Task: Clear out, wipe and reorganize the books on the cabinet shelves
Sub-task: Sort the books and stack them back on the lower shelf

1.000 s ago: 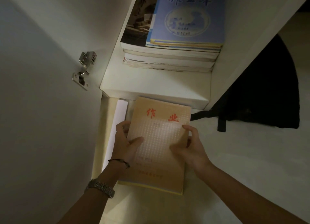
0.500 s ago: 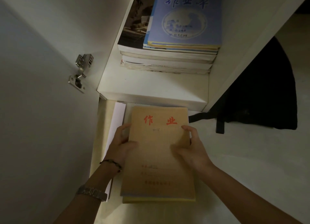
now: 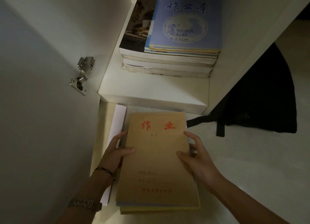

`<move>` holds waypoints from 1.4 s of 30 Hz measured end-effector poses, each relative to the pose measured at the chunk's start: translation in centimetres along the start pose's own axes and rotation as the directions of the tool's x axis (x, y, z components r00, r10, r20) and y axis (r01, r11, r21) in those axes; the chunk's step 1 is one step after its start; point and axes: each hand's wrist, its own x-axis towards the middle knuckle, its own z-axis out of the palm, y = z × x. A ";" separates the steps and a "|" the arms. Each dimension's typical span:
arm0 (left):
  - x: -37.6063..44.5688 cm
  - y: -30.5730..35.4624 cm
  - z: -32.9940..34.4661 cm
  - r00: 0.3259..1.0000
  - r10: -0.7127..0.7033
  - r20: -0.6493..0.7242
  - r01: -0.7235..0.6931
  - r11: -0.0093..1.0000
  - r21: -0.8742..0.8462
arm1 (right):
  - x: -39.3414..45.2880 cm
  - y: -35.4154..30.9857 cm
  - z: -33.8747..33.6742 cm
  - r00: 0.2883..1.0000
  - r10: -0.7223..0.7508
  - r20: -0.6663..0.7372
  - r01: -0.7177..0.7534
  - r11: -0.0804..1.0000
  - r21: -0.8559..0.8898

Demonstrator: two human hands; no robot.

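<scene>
Head view, read from nine o'clock to three o'clock. The open cabinet door filled the nine o'clock side, its metal hinge fixed near the cabinet's edge. Just right of the door's foot, white paper sheets lay on the floor, partly under the left wrist, which wore a cord bracelet and a metal watch. The left hand gripped the left edge of the tan exercise book: thumb flat on the cover, fingers curled down over the side. The book, titled in red characters, topped a small pile of notebooks at six o'clock, apparently resting on the floor in front of the cabinet, though the dim light left this uncertain. The right hand held the right edge in the same grip, thumb on the cover and fingers bent round the side. At twelve o'clock, the white shelf carried a flat stack of books, topped by a blue exercise book. At three o'clock, a black bag lay on the floor beside the cabinet, one strap reaching toward the tan book.
</scene>
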 end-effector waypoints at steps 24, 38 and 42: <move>-3.5 7.7 -1.7 0.923 0.373 -0.095 -0.372 0.928 0.030 | -1.4 -10.6 3.3 0.965 -0.254 -0.060 0.260 0.955 0.139; 0.2 19.5 -0.2 0.854 0.518 -0.046 -0.516 0.856 0.039 | 2.5 -19.2 3.1 0.898 -0.376 -0.230 0.418 0.891 0.175; 3.0 22.4 1.1 0.881 0.472 -0.036 -0.470 0.881 0.057 | 4.2 -21.6 1.9 0.895 -0.369 -0.252 0.410 0.902 0.136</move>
